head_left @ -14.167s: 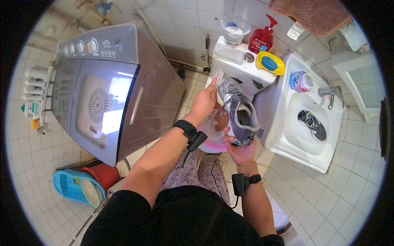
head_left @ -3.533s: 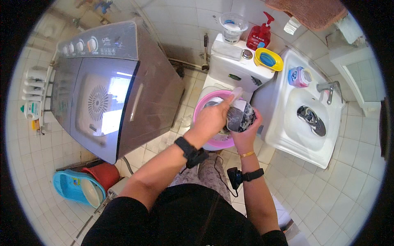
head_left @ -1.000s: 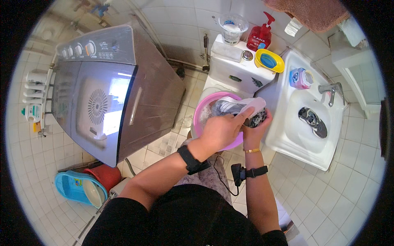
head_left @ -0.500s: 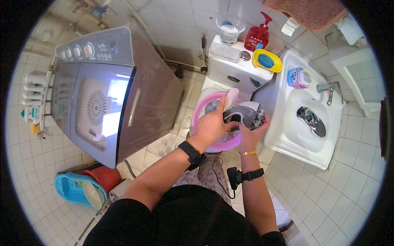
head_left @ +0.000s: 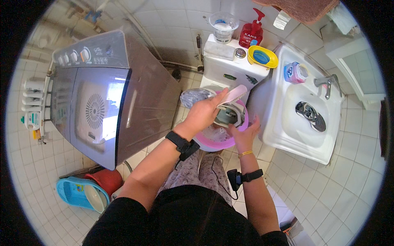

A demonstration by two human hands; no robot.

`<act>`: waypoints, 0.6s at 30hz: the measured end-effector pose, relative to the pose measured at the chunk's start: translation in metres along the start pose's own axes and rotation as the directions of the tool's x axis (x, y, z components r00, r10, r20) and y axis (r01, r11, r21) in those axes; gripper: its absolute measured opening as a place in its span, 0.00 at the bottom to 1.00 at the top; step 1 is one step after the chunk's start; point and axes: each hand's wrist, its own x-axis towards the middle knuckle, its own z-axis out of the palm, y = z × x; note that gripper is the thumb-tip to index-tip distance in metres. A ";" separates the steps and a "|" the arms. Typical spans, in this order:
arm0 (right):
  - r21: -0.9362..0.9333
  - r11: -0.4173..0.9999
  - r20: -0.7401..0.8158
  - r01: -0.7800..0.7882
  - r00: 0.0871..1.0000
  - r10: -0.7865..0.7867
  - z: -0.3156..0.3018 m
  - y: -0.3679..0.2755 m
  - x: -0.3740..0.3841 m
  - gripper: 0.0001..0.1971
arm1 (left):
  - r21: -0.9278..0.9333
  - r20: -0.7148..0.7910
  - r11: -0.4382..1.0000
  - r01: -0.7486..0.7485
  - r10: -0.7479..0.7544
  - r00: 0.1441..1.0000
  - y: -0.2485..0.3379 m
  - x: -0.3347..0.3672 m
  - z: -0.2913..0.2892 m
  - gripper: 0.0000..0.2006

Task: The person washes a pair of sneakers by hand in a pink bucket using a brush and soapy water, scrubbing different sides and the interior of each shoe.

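Observation:
My left hand (head_left: 202,115) is closed on a pink scrub brush (head_left: 236,95), its pale bristles facing down. Under the same hand is a wet grey sneaker (head_left: 195,97), its toe end sticking out to the left and its opening facing up; the left fingers seem to steady it, partly hidden. My right hand (head_left: 246,133) has its fingers apart beside the shoe's right end, the thumb close to it; whether they touch I cannot tell. Below both hands stands a pink basin (head_left: 219,144) with sudsy water. Another dark sneaker (head_left: 310,116) lies in the white sink.
The sink (head_left: 283,137) is at right, with a tap (head_left: 328,85) and a pink-and-blue tub (head_left: 296,73). On the toilet tank (head_left: 223,69) stand a red pump bottle (head_left: 251,33), a clear cup (head_left: 223,28) and a yellow dish (head_left: 273,61). A washing machine (head_left: 152,98) fills the left.
The sneaker has turned, its toe end swinging from right to left. My right hand has come off it and its fingers have spread. The brush has moved slightly right.

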 end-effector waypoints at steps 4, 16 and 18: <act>-0.127 0.918 -0.010 0.376 0.925 -0.380 -0.024 -0.037 0.000 0.33 | 0.067 -0.029 0.995 -0.072 0.075 0.997 -0.007 0.003 0.002 0.38; 0.698 0.058 0.716 -0.714 0.698 -0.034 0.004 -0.028 0.024 0.19 | 0.025 -0.054 0.957 -0.288 0.289 0.956 0.040 0.002 0.015 0.39; 0.692 -0.040 0.721 -0.721 0.693 -0.025 0.001 -0.032 0.023 0.19 | 0.052 -0.029 0.968 -0.244 0.246 0.969 0.041 -0.003 0.021 0.39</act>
